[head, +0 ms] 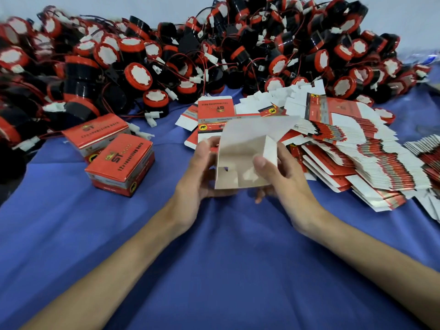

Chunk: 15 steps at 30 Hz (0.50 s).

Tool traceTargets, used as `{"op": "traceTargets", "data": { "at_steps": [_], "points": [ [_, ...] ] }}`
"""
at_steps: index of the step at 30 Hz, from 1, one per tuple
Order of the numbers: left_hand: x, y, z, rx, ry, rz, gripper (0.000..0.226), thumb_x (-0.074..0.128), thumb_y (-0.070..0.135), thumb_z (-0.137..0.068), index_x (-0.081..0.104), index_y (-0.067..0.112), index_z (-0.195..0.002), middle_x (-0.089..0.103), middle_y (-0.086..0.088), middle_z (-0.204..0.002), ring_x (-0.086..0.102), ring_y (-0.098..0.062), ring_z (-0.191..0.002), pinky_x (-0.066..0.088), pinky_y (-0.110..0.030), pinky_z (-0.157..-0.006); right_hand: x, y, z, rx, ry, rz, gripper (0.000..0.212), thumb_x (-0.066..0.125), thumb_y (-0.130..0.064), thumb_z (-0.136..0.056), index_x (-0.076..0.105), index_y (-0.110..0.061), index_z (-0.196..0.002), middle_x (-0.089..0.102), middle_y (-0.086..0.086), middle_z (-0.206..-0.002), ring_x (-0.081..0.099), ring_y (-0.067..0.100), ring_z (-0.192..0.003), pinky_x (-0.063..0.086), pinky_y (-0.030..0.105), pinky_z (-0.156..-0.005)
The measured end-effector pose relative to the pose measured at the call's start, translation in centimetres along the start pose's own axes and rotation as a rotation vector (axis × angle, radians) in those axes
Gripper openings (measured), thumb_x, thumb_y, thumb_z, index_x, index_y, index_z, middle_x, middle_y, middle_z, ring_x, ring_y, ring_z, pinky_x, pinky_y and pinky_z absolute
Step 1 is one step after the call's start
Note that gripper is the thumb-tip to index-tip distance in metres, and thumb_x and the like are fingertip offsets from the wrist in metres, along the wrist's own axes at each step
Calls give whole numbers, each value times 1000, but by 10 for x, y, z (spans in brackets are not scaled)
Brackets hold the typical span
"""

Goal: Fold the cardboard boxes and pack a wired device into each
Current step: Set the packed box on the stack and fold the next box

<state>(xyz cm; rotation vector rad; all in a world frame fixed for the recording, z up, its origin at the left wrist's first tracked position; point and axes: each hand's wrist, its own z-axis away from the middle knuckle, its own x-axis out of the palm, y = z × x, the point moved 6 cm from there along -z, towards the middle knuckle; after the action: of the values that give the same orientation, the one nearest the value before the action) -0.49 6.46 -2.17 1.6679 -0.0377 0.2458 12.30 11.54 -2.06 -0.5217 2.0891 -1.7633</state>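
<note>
Over the middle of the blue cloth (214, 270): left hand (202, 170) and right hand (283, 175), each curled round one side of a half-folded cardboard box (242, 148), plain inside turned up, right thumb pressed on its near wall. Toward the left edge, two closed red boxes (119, 163), just beside each other. Toward the right edge, a fanned stack of flat box blanks (357, 163). Along the far edge, a heap of black-and-red wired devices (138, 75) with white plugs.

At centre we see a half-folded box (240, 148), white inside facing us. Two closed red boxes (121, 163) lie centre-left, flat blanks (357, 158) fan out right, and black-and-red wired devices (133, 58) heap along the top.
</note>
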Motion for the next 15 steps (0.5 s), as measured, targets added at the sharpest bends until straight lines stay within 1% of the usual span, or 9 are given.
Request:
{"op": "traceTargets", "data": {
  "at_steps": [1,3,5,7,9,11,13,14,15],
  "points": [
    [2,0,-2,1,-15,-36,40,43,32,-97,44,15,-134,60,-12,-128,60,-28,-116,54,-41,-88,-2,2,-1,19,16,21,36,62,-63,-69,59,-40,-97,68,-6,-84,62,26,-61,47,24,-50],
    [8,-2,0,73,-98,-107,57,61,26,-84,36,21,-135,59,-7,-125,66,-20,-104,57,-33,-78,-2,5,-1,25,24,88,45,53,-73,-73,57,-38,-102,70,-3,-82,64,33,-63,47,26,-54],
    [8,-5,3,116,-65,-136,51,58,15,-85,37,25,-130,61,-2,-117,68,-12,-91,56,-25,-69,1,9,1,7,-19,124,54,42,-74,-79,55,-33,-112,72,2,-84,67,30,-65,48,28,-57],
    [3,-4,3,163,47,-157,36,49,5,-95,43,29,-120,62,6,-112,65,-3,-93,54,-18,-67,3,12,1,-31,-41,95,54,35,-66,-84,55,-28,-117,72,0,-90,69,22,-72,51,27,-59],
    [-4,1,2,219,149,-275,28,45,10,-98,47,33,-115,63,23,-104,60,10,-94,48,-9,-72,1,14,2,-54,-12,90,53,30,-61,-85,58,-26,-113,71,-6,-95,67,18,-84,53,27,-69],
    [-8,4,2,237,221,-356,28,43,24,-90,50,32,-116,63,33,-97,58,12,-94,47,-11,-78,0,15,3,-67,7,154,54,25,-58,-86,60,-23,-106,69,-6,-92,63,19,-90,53,35,-80],
    [-10,5,3,256,260,-359,32,44,26,-86,53,28,-116,64,30,-97,59,8,-94,49,-15,-80,0,10,4,-101,16,248,54,21,-57,-87,60,-22,-104,67,-3,-91,61,23,-92,49,47,-89],
    [-11,6,3,267,282,-356,30,45,24,-87,54,26,-116,64,26,-98,60,6,-94,49,-16,-79,1,5,6,-133,24,304,51,20,-56,-89,58,-26,-108,67,-4,-94,61,21,-92,48,45,-89],
    [-12,7,3,280,298,-355,27,48,21,-90,55,24,-116,64,22,-100,60,5,-93,49,-16,-77,3,1,9,-179,22,372,48,22,-54,-90,54,-29,-115,66,-6,-95,61,16,-90,49,38,-85]
  ]
}}
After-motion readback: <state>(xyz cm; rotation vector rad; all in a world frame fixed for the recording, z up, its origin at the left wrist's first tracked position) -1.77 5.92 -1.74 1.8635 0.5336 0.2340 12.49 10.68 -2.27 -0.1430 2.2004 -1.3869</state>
